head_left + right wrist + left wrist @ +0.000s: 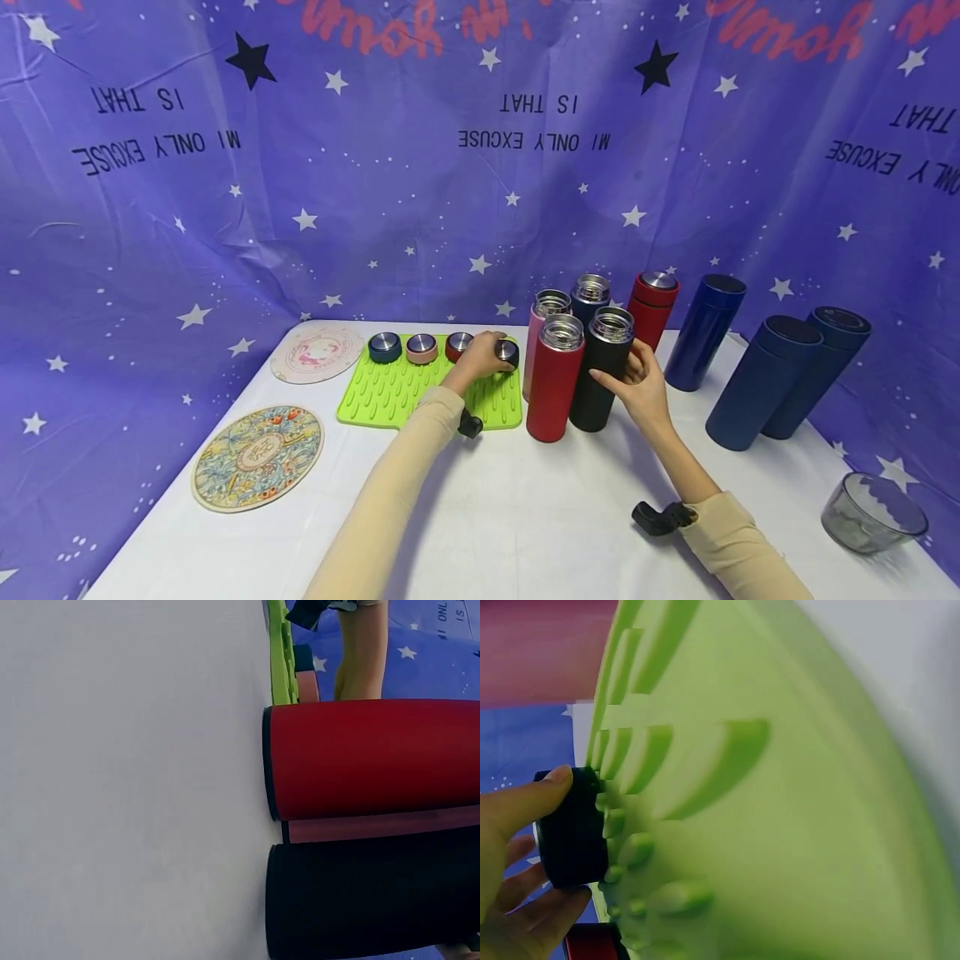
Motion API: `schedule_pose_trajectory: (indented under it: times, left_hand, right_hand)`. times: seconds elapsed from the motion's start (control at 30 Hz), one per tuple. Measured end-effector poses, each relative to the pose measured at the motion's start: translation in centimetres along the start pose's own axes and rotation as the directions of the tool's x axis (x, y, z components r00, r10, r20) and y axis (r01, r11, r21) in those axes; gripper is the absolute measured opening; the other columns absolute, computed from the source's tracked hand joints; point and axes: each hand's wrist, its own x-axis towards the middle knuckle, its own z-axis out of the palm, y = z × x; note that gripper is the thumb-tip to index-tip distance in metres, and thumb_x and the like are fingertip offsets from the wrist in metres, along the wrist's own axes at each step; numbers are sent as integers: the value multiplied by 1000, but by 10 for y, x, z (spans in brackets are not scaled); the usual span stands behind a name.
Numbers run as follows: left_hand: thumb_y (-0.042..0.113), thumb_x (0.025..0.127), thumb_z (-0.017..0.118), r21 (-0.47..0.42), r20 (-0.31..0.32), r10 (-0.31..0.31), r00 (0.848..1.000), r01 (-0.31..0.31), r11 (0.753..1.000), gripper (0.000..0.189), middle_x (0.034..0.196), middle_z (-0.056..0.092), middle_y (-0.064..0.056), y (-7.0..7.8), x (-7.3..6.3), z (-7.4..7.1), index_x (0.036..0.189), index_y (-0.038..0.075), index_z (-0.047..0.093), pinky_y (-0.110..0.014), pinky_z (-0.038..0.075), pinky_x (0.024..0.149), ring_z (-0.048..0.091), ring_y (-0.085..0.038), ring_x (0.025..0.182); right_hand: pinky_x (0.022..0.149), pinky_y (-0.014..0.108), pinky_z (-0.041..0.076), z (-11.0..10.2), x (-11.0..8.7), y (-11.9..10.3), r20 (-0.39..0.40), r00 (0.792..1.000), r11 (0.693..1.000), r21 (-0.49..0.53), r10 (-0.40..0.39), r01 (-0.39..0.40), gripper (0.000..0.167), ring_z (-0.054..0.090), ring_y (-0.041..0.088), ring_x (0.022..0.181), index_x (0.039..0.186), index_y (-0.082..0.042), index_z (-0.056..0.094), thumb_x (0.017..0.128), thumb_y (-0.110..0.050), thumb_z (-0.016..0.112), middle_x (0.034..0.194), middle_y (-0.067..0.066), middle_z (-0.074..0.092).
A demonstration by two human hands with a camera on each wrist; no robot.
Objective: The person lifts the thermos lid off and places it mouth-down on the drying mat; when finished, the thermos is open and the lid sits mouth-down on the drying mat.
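Observation:
My left hand pinches a black bottle lid between thumb and fingers, right on the ridged green mat. Beside it on the mat sit a red lid, a pink lid and a dark blue lid. My right hand holds an upright black thermos bottle, its mouth uncovered. Close to that bottle stand a red bottle, a pink bottle and a navy bottle, all lidless with steel necks showing.
Behind and right stand a lidded red bottle and several lidded blue bottles. A glass bowl is at the right front. Two round mats lie left, one patterned, one pink and white. A purple curtain hangs behind the table.

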Motion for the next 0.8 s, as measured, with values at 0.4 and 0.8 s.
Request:
schedule_pose_trajectory:
  times: [0.4, 0.8]
  left_hand:
    - [24, 77, 84, -103, -44, 61, 997, -65, 993, 70, 136, 53, -15, -7, -23, -15, 136, 4, 52, -43, 43, 102, 49, -33, 125]
    - [21, 79, 81, -153, -20, 120, 993, -122, 981, 66, 122, 60, -17, -12, -72, -49, 136, 4, 53, -41, 49, 90, 57, -33, 109]
  right_hand:
    - [96, 20, 45, -13, -4, -5, -13, 1000, 999, -37, 3, -3, 69, 56, 10, 113, 141, -7, 44, 81, 2, 76, 133, 8, 55]
    - [100, 26, 43, -26, -3, -8, -93, 991, 994, 53, -93, 98, 60, 55, 24, 121, 137, -1, 51, 82, 9, 71, 136, 17, 54]
